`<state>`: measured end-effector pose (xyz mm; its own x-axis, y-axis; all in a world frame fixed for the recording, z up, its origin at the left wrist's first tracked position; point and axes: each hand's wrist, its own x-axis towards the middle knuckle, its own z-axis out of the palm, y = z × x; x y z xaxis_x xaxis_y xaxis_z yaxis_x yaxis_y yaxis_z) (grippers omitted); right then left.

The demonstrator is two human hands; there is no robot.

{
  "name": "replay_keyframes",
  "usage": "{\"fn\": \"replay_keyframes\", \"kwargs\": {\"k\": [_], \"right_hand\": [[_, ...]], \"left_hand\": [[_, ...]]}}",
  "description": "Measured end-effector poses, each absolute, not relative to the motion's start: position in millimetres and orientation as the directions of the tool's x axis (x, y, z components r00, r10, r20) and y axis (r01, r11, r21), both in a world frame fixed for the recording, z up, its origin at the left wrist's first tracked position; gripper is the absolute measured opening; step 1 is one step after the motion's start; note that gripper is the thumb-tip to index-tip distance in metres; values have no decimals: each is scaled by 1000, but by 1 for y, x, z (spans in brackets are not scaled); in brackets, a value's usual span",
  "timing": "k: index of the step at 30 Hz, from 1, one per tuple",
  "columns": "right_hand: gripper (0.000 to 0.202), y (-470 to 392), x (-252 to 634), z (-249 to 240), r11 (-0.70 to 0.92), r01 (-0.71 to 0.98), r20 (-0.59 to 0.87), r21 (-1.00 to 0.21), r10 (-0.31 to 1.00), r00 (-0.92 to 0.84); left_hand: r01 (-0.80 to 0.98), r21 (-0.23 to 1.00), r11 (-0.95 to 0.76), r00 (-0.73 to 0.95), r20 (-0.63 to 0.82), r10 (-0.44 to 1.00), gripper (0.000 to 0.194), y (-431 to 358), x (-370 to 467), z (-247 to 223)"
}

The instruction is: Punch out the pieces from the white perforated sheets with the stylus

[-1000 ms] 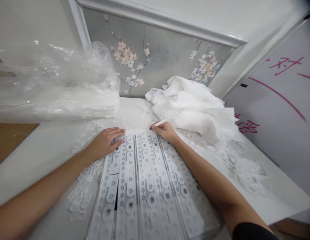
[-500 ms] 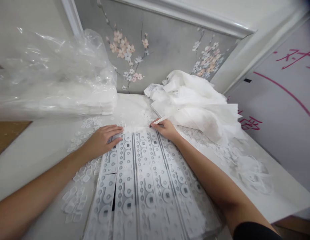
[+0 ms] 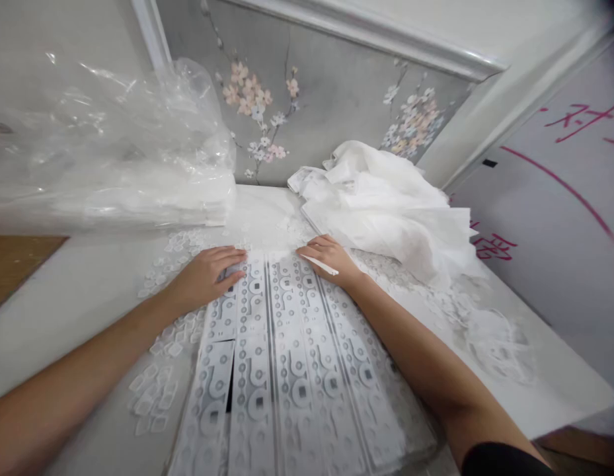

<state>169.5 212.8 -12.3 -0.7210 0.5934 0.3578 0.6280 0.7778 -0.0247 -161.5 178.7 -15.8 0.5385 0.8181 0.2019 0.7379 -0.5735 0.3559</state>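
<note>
Long patterned sheets (image 3: 299, 370), printed with grey circles and curves, lie side by side on the white table. My left hand (image 3: 207, 276) rests palm down at their far left edge, fingers stretched with the thumb apart. At the far edge, right of the middle, my right hand (image 3: 329, 259) is closed around a thin white tool (image 3: 320, 265), whose handle lies across the hand. The tool's tip is hidden by the fingers.
A clear plastic bag (image 3: 108, 165) with stacked white sheets lies back left. Crumpled white sheets (image 3: 386, 211) are heaped back right. Small white cut pieces (image 3: 153, 396) lie left of the patterned sheets, and white scraps (image 3: 499, 344) lie right. A floral panel (image 3: 336, 92) stands behind.
The white tool has tipped over in my right hand, its handle now pointing down and right instead of up and right. The whole view has shifted slightly. My left hand keeps its place on the sheets.
</note>
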Motion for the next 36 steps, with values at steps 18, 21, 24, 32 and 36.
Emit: {"fn": "replay_keyframes", "kwargs": {"k": [18,21,24,32,36], "right_hand": [[42,217,207,-5,305,634,224,-711,952,-207],[39,211,213,-12,299,637,220,-711,954,-202],[35,210,213,-15,331,602,241,-727,943,-228],[32,212,216,-13,365,612,253,-702,931,-265],[33,212,216,-13,357,622,238,-697,933,-269]], "left_hand": [[740,326,-588,544,223,809,58,185,-166,-25],[749,325,-578,537,215,816,58,184,-165,-25],[755,324,-570,533,203,822,56,184,-166,-25],[765,343,-546,524,162,836,59,182,-165,-23],[766,338,-547,522,170,836,60,181,-163,-21]]}}
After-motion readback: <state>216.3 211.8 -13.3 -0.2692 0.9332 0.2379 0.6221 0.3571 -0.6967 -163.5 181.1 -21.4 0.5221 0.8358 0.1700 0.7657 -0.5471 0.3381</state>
